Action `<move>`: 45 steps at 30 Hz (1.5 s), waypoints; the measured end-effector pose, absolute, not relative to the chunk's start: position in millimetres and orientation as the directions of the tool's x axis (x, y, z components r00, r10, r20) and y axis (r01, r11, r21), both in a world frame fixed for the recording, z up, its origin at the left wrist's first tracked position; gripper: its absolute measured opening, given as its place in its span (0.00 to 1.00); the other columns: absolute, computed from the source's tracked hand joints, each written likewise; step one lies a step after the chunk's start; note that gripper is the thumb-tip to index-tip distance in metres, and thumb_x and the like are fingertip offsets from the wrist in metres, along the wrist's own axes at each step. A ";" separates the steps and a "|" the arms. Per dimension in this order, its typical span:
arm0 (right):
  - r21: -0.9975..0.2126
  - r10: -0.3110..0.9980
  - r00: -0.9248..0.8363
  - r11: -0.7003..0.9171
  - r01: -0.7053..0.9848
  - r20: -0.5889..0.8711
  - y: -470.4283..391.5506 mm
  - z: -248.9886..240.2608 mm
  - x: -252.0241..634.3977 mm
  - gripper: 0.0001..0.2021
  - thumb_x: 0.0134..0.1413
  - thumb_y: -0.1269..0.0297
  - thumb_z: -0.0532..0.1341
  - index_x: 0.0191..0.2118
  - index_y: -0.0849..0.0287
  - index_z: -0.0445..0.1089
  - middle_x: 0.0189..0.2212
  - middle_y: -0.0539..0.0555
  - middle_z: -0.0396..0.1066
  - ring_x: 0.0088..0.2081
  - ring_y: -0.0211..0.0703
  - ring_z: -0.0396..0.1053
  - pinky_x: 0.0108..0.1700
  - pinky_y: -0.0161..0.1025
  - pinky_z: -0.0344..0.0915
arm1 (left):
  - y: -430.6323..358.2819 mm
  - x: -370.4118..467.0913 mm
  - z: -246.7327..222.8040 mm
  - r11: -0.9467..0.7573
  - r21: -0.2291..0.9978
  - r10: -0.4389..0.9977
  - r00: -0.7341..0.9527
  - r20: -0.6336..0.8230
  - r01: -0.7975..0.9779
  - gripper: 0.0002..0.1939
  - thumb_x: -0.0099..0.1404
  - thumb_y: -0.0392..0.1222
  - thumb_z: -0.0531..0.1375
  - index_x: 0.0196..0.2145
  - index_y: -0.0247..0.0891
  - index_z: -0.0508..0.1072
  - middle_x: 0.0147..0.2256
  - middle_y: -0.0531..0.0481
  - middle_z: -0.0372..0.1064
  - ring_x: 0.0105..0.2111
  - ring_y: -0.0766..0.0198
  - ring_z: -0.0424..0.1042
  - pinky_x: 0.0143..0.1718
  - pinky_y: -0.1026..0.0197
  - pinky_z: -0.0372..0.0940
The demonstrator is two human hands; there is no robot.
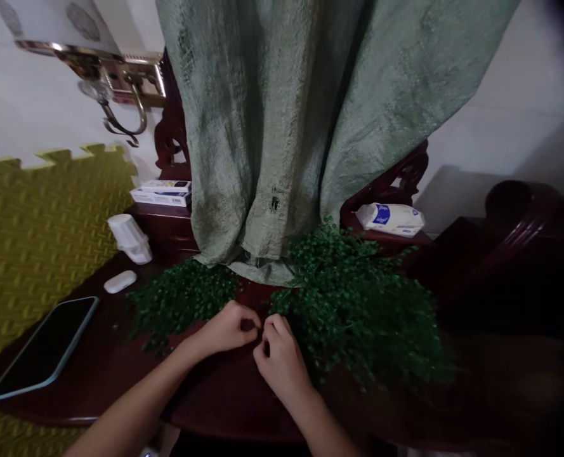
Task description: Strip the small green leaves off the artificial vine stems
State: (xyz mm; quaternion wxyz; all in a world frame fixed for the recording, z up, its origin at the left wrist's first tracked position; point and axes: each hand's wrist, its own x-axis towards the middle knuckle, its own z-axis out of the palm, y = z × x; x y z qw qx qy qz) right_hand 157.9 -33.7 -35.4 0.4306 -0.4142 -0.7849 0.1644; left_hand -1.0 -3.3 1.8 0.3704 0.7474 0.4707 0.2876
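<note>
Both hands are close together over the dark red table, between two heaps of green sprigs. My left hand is curled with thumb and forefinger drawn together; whatever sits at its fingertips is too small to make out. My right hand faces it, fingers bent in toward the thumb, and any item in them is hidden. The smaller green heap lies left, behind my left forearm. A larger, bushy heap spreads to the right, beside my right hand.
A greenish woven sack hangs behind the heaps. At left are a phone, a small white case, white cups and flat boxes. A wipes packet rests on the right ledge; a lamp bracket juts out upper left.
</note>
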 end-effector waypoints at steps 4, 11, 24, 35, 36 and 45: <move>-0.667 0.808 -0.154 0.563 0.487 0.569 -29.9 -29.5 164.1 0.10 0.46 0.80 0.53 0.27 0.57 0.61 0.32 0.52 0.61 0.35 0.43 0.63 0.38 0.39 0.66 | 9.6 -20.3 5.4 -0.260 0.818 0.960 0.228 0.163 0.513 0.08 0.55 0.37 0.61 0.30 0.40 0.81 0.30 0.48 0.78 0.30 0.59 0.74 0.35 0.65 0.64; -0.734 0.811 -0.047 0.551 0.397 0.583 -30.5 -15.5 169.5 0.08 0.52 0.77 0.54 0.29 0.57 0.64 0.32 0.53 0.64 0.36 0.41 0.67 0.39 0.38 0.66 | 23.1 -57.0 5.4 -0.229 0.740 0.962 0.030 0.271 0.633 0.11 0.57 0.37 0.59 0.34 0.42 0.81 0.37 0.45 0.78 0.40 0.53 0.74 0.48 0.58 0.63; -0.747 0.816 -0.051 0.550 0.372 0.576 -29.6 -15.1 169.3 0.07 0.55 0.74 0.54 0.31 0.58 0.66 0.33 0.53 0.66 0.36 0.41 0.68 0.39 0.36 0.66 | 15.1 -40.9 9.6 -0.230 0.787 0.971 0.086 0.221 0.573 0.14 0.62 0.47 0.58 0.36 0.37 0.79 0.41 0.43 0.75 0.43 0.53 0.72 0.49 0.54 0.65; -0.743 0.815 -0.071 0.556 0.371 0.575 -28.6 -20.6 171.0 0.07 0.62 0.72 0.53 0.38 0.57 0.68 0.37 0.55 0.66 0.40 0.41 0.68 0.43 0.37 0.66 | -3.1 -7.3 4.8 0.096 0.993 0.900 0.420 -0.116 0.068 0.12 0.49 0.27 0.59 0.34 0.34 0.73 0.32 0.51 0.70 0.35 0.65 0.69 0.36 0.64 0.62; -0.752 0.819 -0.054 0.548 0.367 0.571 -28.2 -21.1 171.4 0.07 0.62 0.72 0.53 0.38 0.57 0.68 0.37 0.55 0.66 0.41 0.41 0.68 0.43 0.37 0.66 | -3.9 -5.0 2.4 0.094 0.994 0.904 0.413 -0.112 0.064 0.13 0.49 0.27 0.60 0.34 0.34 0.72 0.33 0.51 0.70 0.34 0.65 0.69 0.36 0.63 0.62; -0.801 0.846 0.023 0.496 0.336 0.533 -26.0 -24.0 174.6 0.06 0.63 0.69 0.54 0.40 0.57 0.67 0.40 0.56 0.66 0.43 0.43 0.67 0.44 0.40 0.68 | -18.6 18.2 -2.5 0.390 0.907 0.845 0.454 -0.282 -0.162 0.19 0.50 0.38 0.68 0.38 0.38 0.67 0.32 0.54 0.67 0.32 0.67 0.69 0.38 0.59 0.67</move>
